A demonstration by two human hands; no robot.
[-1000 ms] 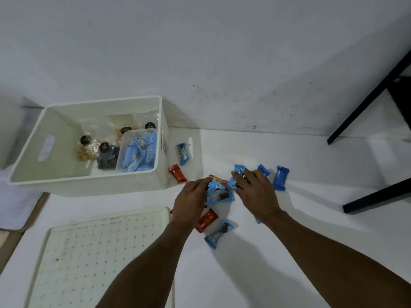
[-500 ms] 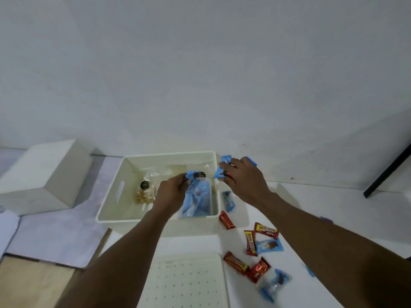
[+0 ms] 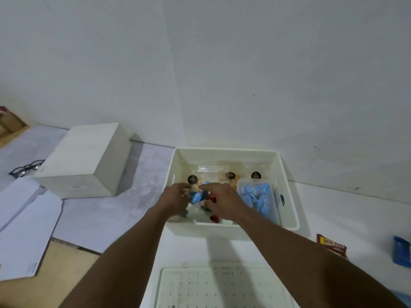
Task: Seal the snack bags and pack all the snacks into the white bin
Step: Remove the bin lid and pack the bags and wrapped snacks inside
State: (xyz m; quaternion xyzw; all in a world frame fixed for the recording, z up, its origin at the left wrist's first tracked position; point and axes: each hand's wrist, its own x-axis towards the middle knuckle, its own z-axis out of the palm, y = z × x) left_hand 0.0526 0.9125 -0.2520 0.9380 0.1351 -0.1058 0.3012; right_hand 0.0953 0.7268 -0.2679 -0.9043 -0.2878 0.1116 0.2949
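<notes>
Both hands, half a second ago carrying wrappers at rim height, are now down inside the white bin [image 3: 224, 149], front-left corner. Left hand [image 3: 175, 198] lies palm down, fingers curled toward a blue wrapper [image 3: 197, 196]. Right hand [image 3: 222, 203] is spread loosely over red wrappers [image 3: 212, 197]. Cannot tell whether either hand grips anything or has let go; the fingertips are blurred. A clear bag of blue snacks [image 3: 255, 196] already stands in the bin's right half, beside labelled bags at the back. Judged step: depositing a handful of loose snacks. A red packet [image 3: 331, 244] and a blue packet [image 3: 401, 252] lie outside on the table [image 3: 333, 207], well right of the bin. Next move calls for releasing, lifting clear of the rim, then reaching right for those. Bag seals not legible from here.
</notes>
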